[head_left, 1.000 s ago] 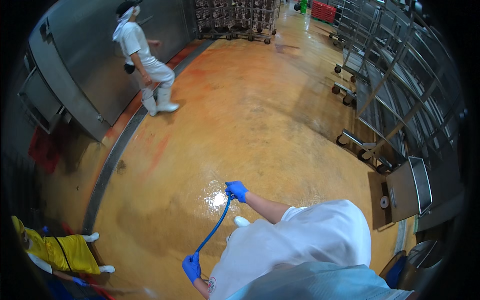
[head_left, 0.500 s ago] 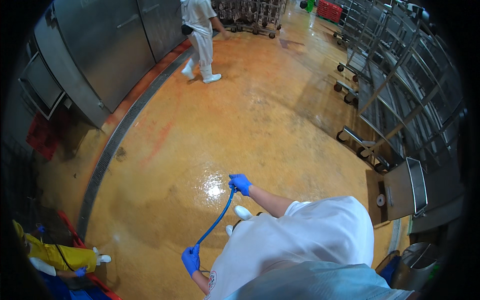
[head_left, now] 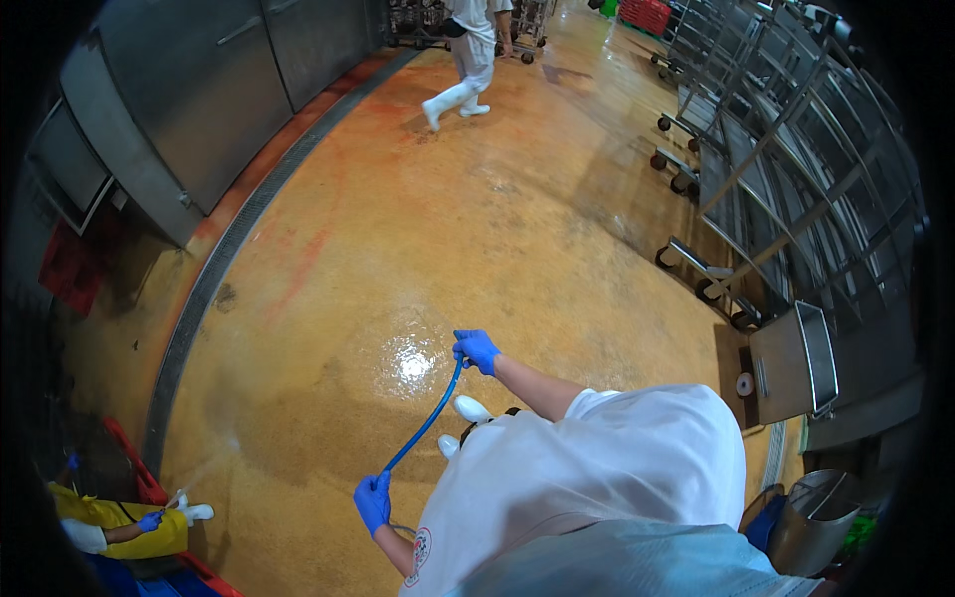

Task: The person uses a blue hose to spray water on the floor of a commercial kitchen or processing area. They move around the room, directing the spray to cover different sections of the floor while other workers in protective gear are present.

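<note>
Both gloved hands grip blue hose (head_left: 423, 423): left hand (head_left: 373, 500) low, right hand (head_left: 477, 349) ahead, hose taut between over wet floor (head_left: 418, 249).

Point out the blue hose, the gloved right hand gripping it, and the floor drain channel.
blue hose (head_left: 426, 423): head view, mid-length of the hose.
right hand (head_left: 477, 349): head view, back of the blue glove.
floor drain channel (head_left: 204, 289): head view, middle of the grating strip.

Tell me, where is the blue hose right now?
In the head view the blue hose runs between the left hand and the right hand, low in the middle, above the wet orange floor.
</note>
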Demonstrator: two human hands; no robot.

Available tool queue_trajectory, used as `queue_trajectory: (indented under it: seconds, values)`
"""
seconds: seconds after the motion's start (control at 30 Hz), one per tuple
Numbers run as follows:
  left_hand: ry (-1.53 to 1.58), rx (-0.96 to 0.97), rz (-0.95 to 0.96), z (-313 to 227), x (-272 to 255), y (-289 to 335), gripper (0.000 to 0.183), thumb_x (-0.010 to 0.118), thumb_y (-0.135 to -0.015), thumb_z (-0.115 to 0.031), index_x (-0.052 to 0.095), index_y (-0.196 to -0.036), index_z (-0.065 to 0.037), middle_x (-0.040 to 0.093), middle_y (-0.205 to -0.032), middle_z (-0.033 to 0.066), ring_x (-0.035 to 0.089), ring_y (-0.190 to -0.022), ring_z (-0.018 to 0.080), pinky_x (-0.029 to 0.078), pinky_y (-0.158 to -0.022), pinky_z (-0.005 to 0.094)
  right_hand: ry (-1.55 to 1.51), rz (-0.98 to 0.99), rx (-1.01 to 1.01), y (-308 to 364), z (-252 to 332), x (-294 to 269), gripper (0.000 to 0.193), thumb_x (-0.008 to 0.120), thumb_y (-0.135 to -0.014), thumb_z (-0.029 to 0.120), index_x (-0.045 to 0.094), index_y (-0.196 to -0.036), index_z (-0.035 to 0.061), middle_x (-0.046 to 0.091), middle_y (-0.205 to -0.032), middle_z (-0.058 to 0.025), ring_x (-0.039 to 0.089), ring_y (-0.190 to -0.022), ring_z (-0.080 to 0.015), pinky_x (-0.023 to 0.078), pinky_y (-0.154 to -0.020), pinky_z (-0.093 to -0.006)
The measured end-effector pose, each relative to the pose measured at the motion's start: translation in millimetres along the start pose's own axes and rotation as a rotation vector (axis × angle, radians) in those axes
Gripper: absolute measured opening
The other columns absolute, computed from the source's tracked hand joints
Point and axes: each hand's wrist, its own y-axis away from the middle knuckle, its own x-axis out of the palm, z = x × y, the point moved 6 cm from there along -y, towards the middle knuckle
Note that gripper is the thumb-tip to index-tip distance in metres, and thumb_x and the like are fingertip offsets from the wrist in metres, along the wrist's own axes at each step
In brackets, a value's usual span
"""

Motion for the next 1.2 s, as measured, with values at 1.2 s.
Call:
queue_trajectory:
  seconds: [1.2]
  values:
    - [0.033, 0.009, -0.021, -19, 5, 7, 0.043, 0.068, -0.075, -0.039, 0.06, -0.067, 0.002, 0.053, -0.056, 0.0152, 0.046, -0.052, 0.0185, 0.039, -0.052, 0.0355, 0.037, 0.073, -0.036, -5, 18, -5, 0.046, 0.058, -0.078, 0.007, 0.048, -0.123, 0.0061, 0.053, -0.072, -0.0018, 0.052, -0.06, -0.01, 0.04, -0.044, -0.0241]
